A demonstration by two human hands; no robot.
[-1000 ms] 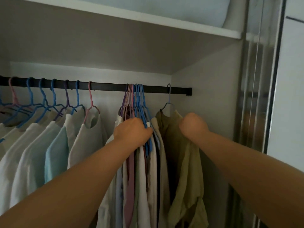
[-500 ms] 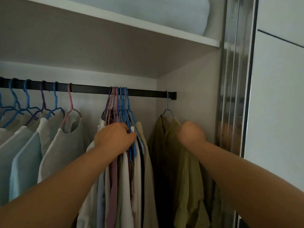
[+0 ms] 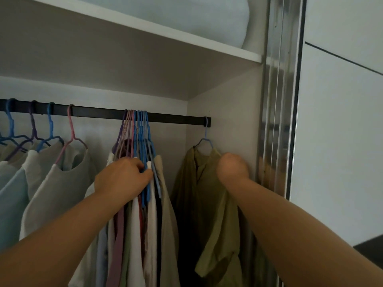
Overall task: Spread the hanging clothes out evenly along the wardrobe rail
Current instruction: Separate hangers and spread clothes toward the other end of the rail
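Note:
A black wardrobe rail [image 3: 174, 117] runs across the wardrobe to its right wall. At mid-rail hangs a tight bunch of several garments on blue, pink and purple hangers [image 3: 137, 129]. My left hand [image 3: 122, 179] grips that bunch just below the hanger necks. An olive green shirt [image 3: 209, 204] hangs alone on a pale blue hanger at the rail's right end. My right hand [image 3: 232, 166] holds the shirt's right shoulder with curled fingers. A gap of bare rail lies between the bunch and the shirt.
Spaced pale shirts [image 3: 51, 183] on blue, purple and pink hangers fill the rail's left part. A white shelf [image 3: 186, 42] with folded bedding [image 3: 186, 15] sits above. The wardrobe's side wall [image 3: 234, 121] and a metal sliding-door frame [image 3: 279, 121] stand right of the olive shirt.
The olive shirt has slid right to the rail's end with my right hand on it, widening the gap from the bunch. My left hand stayed on the bunch. The view shifted right.

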